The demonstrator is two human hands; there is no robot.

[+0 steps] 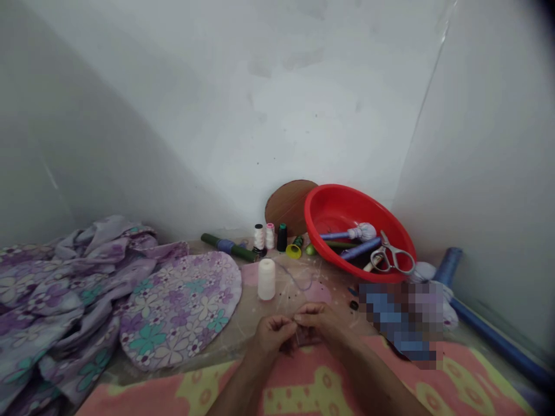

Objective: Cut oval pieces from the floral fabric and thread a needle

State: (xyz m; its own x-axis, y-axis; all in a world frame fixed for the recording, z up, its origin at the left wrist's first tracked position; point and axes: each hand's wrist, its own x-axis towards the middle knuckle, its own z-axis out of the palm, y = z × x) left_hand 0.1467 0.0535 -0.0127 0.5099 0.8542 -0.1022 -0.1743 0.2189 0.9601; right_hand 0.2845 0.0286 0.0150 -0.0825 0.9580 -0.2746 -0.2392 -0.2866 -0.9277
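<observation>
My left hand [271, 335] and my right hand [318, 320] meet low in the middle of the view, fingertips pinched together over a small dark piece [306, 336] too small to name. A thin thread [295, 277] runs from near my fingers up toward a large white thread cone [266, 279] standing just beyond them. A round floral fabric piece [182, 309] lies flat to the left of my hands.
A red basin [342, 211] at the back right holds scissors [392, 256] and wrapped sticks. Small spools [269, 236] stand by the wall, next to a round wooden board [288, 202]. Crumpled floral cloth [56, 289] fills the left. A blue tube [489, 335] lies right.
</observation>
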